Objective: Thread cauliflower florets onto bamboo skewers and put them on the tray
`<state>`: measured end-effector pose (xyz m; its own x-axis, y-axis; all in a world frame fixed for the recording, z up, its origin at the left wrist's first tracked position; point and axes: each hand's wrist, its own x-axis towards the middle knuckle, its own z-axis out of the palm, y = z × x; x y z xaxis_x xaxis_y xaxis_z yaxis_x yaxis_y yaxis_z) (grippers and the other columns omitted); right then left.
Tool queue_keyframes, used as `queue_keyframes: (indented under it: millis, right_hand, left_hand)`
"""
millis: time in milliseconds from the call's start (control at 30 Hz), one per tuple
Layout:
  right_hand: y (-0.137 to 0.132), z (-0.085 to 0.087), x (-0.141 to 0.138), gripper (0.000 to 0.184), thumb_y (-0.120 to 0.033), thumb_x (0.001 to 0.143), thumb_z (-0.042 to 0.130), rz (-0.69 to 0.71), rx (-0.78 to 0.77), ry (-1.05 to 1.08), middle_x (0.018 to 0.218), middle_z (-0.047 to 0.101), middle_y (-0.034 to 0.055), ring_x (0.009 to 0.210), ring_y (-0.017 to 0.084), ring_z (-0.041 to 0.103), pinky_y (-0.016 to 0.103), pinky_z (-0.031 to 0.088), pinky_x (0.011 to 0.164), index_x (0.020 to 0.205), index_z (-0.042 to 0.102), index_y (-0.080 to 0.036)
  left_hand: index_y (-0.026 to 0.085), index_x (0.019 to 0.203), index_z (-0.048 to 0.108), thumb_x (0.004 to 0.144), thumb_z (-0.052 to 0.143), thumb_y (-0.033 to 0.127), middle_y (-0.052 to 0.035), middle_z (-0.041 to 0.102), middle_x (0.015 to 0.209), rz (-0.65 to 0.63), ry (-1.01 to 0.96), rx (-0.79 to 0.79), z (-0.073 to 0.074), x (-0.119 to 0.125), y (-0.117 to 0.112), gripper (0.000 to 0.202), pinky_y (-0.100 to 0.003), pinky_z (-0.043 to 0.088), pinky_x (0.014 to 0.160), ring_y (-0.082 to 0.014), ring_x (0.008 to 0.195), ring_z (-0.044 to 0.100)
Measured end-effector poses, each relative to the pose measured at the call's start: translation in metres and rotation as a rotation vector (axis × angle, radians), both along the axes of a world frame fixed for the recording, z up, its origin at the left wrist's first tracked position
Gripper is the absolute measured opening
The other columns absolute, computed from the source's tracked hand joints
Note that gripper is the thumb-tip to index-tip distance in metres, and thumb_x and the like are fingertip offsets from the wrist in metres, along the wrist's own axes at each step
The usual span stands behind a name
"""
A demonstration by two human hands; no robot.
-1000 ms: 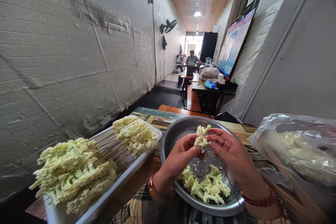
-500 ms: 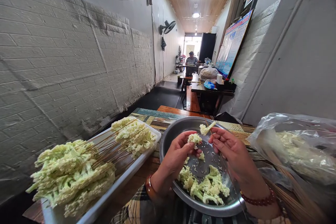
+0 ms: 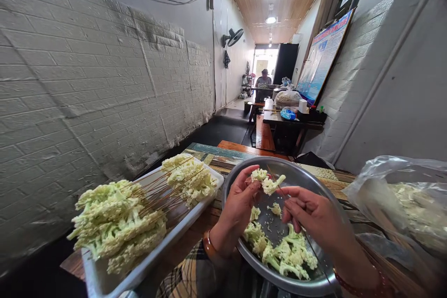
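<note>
My left hand [image 3: 242, 195] is closed on a cauliflower floret [image 3: 258, 175], held over a steel bowl [image 3: 233, 181]. Right against it is another floret [image 3: 270, 186], which sits on a thin wooden skewer [image 3: 281, 191]. My right hand [image 3: 303, 205] pinches that skewer, its shaft running down past the palm. Loose cauliflower pieces [image 3: 291, 251] and crumbs lie in the bowl. On the left, a white tray [image 3: 190, 226] bears skewered cauliflower [image 3: 122, 223] in two heaps, with sticks lying between them.
A clear plastic bag [image 3: 377, 181] of cauliflower stands at the right, beside a blurred bundle of sticks [image 3: 380, 260]. Beyond my table are an orange bench [image 3: 264, 132], a dark table [image 3: 300, 123] with bags, and a seated person [image 3: 264, 77]. A brick-patterned wall [image 3: 87, 102] borders the left.
My hands have come together, bringing the left floret against the one on the skewer. A small piece below my left hand now lies lower in the bowl. The view has shifted slightly left.
</note>
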<state>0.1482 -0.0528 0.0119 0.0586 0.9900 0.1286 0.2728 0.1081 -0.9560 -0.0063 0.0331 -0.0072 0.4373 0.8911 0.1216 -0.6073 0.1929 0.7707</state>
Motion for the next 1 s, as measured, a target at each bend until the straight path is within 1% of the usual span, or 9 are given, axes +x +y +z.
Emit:
queue_keyframes:
  millis: [67, 133, 233, 333, 433, 533, 667, 800, 1000]
  right_hand:
    - [0.0, -0.001, -0.002, 0.041, -0.042, 0.092, 0.053, 0.009, -0.002, -0.085, 0.064, 0.065, -0.0012, 0.046, 0.01, 0.054, 0.023, 0.044, 0.049, 0.12, 0.063, -0.014]
    - [0.0, -0.003, -0.005, 0.043, -0.042, 0.094, 0.049, 0.008, 0.02, -0.17, 0.063, 0.064, -0.0013, 0.045, 0.01, 0.053, 0.023, 0.044, 0.049, 0.123, 0.063, -0.014]
    - [0.001, -0.004, -0.007, 0.043, -0.04, 0.096, 0.044, 0.008, 0.069, -0.281, 0.063, 0.063, -0.0013, 0.045, 0.01, 0.054, 0.023, 0.043, 0.048, 0.126, 0.063, -0.014]
    - [0.001, -0.006, -0.007, 0.042, -0.037, 0.097, 0.042, 0.01, 0.123, -0.355, 0.061, 0.063, -0.0015, 0.045, 0.01, 0.056, 0.023, 0.042, 0.046, 0.126, 0.063, -0.015]
    - [0.001, -0.007, -0.006, 0.042, -0.037, 0.098, 0.042, 0.002, 0.166, -0.418, 0.061, 0.063, -0.0008, 0.049, 0.012, 0.058, 0.023, 0.042, 0.045, 0.127, 0.063, -0.014]
    - [-0.001, -0.006, -0.008, 0.042, -0.035, 0.098, 0.041, 0.0, 0.202, -0.477, 0.061, 0.064, -0.0001, 0.052, 0.014, 0.06, 0.025, 0.045, 0.05, 0.127, 0.063, -0.013]
    - [-0.001, -0.005, -0.011, 0.042, -0.034, 0.097, 0.04, -0.007, 0.233, -0.521, 0.06, 0.064, -0.0003, 0.053, 0.015, 0.06, 0.027, 0.046, 0.053, 0.124, 0.065, -0.012]
    - [0.001, -0.008, -0.011, 0.044, -0.036, 0.097, 0.04, -0.003, 0.231, -0.506, 0.059, 0.063, -0.0003, 0.051, 0.015, 0.06, 0.028, 0.047, 0.052, 0.123, 0.065, -0.012]
    - [0.002, -0.011, -0.009, 0.046, -0.038, 0.097, 0.038, 0.024, 0.208, -0.475, 0.057, 0.063, -0.0004, 0.046, 0.016, 0.058, 0.028, 0.047, 0.049, 0.124, 0.065, -0.012]
  left_hand:
    - [0.021, 0.111, 0.064, 0.072, 0.078, 0.029, -0.0023, 0.067, 0.089, 0.013, -0.002, -0.005, 0.001, -0.001, 0.001, 0.042, -0.017, 0.037, 0.051, -0.0075, 0.065, 0.055]
    - [0.021, 0.11, 0.065, 0.07, 0.08, 0.027, -0.0008, 0.066, 0.088, 0.031, -0.009, 0.007, 0.002, -0.002, 0.001, 0.043, -0.018, 0.038, 0.052, -0.0069, 0.064, 0.054]
    - [0.023, 0.108, 0.063, 0.07, 0.079, 0.023, 0.0005, 0.065, 0.087, 0.064, -0.034, 0.033, 0.003, -0.004, 0.002, 0.041, -0.019, 0.045, 0.062, -0.0089, 0.071, 0.058]
    - [0.023, 0.102, 0.061, 0.072, 0.078, 0.022, 0.0005, 0.065, 0.091, 0.075, -0.054, 0.058, 0.003, -0.006, 0.001, 0.034, -0.02, 0.046, 0.071, -0.0101, 0.079, 0.061]
    - [0.024, 0.102, 0.06, 0.077, 0.074, 0.027, -0.0005, 0.064, 0.1, 0.063, -0.061, 0.087, 0.003, -0.007, 0.001, 0.029, -0.022, 0.047, 0.075, -0.0116, 0.085, 0.063]
    - [0.024, 0.103, 0.058, 0.081, 0.071, 0.03, -0.0006, 0.063, 0.1, 0.075, -0.048, 0.125, 0.002, -0.008, 0.001, 0.026, -0.023, 0.048, 0.074, -0.0116, 0.084, 0.064]
    - [0.025, 0.102, 0.053, 0.084, 0.068, 0.029, 0.0007, 0.064, 0.098, 0.082, -0.058, 0.139, 0.003, -0.008, 0.001, 0.025, -0.021, 0.047, 0.071, -0.0107, 0.081, 0.066]
    - [0.024, 0.097, 0.049, 0.082, 0.07, 0.027, 0.0009, 0.065, 0.1, 0.051, -0.074, 0.146, 0.003, -0.008, 0.001, 0.027, -0.025, 0.05, 0.075, -0.0137, 0.083, 0.069]
    - [0.02, 0.088, 0.047, 0.083, 0.068, 0.033, -0.0058, 0.07, 0.106, 0.05, -0.101, 0.05, 0.006, -0.008, 0.004, 0.025, -0.031, 0.051, 0.084, -0.0183, 0.089, 0.071]
